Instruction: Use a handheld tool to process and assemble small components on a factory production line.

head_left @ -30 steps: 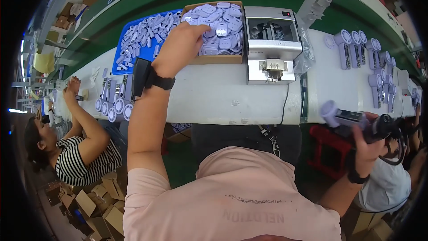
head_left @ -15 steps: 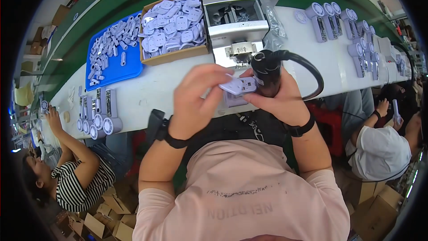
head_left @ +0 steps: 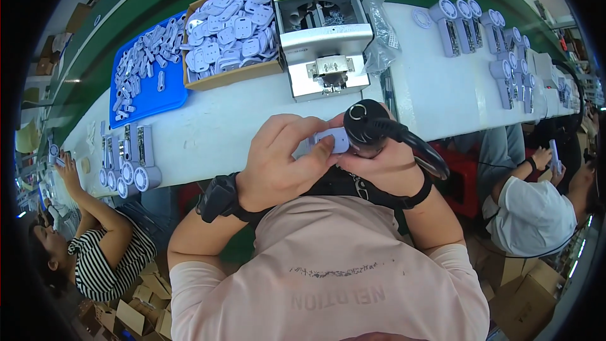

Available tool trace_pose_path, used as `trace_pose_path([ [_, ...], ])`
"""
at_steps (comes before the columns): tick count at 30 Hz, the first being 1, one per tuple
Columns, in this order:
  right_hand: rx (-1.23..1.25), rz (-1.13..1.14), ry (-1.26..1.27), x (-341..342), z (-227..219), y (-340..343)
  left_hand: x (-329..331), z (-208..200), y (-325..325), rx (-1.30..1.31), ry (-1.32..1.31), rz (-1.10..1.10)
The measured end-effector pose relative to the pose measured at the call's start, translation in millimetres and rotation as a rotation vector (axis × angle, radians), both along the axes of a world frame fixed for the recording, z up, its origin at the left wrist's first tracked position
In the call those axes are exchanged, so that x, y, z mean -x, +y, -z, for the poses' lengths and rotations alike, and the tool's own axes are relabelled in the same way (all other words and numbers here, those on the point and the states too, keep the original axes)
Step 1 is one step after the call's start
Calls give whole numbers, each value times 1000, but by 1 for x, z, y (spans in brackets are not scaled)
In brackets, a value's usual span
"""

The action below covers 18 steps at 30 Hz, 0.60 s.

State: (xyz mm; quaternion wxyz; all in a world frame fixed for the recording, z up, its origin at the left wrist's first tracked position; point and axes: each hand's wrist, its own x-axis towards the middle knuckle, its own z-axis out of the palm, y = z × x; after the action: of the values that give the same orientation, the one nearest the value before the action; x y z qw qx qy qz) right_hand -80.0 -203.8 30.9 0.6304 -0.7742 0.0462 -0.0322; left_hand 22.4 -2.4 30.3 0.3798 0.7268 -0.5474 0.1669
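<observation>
My left hand [head_left: 281, 161] is closed on a lavender plastic part [head_left: 339, 140], its thumb lying across the top and its fingers behind. A black cylindrical power tool with a thick cable, probably an electric screwdriver [head_left: 366, 120], is wrapped in my right hand [head_left: 396, 167]. Its working tip is hidden beneath the body. My right thumb reaches to the lavender part's near edge, so both hands meet just in front of the table edge. Most of the part is covered by fingers.
A silver screw-feeder machine [head_left: 325, 44] stands ahead, beside a cardboard box [head_left: 237, 78] of lavender covers. A blue tray [head_left: 165, 104] holds small lavender pieces. Lavender housings [head_left: 146, 177] are at left, more [head_left: 449, 38] at right. Co-workers sit on both sides.
Both hands have come nearer my body. The lavender cover, tilted in my left fingers before, now lies under my left thumb. The screwdriver has moved back with my right hand.
</observation>
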Motion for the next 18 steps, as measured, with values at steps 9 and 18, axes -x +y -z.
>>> trace_pose_path([
  [9, -459, 137, -123, -14, -43, -44, 7, 16, -4, 179, 249, 66],
  [18, -312, 144, -484, -106, -47, -2, 2, 13, 11, 153, 318, 81],
])
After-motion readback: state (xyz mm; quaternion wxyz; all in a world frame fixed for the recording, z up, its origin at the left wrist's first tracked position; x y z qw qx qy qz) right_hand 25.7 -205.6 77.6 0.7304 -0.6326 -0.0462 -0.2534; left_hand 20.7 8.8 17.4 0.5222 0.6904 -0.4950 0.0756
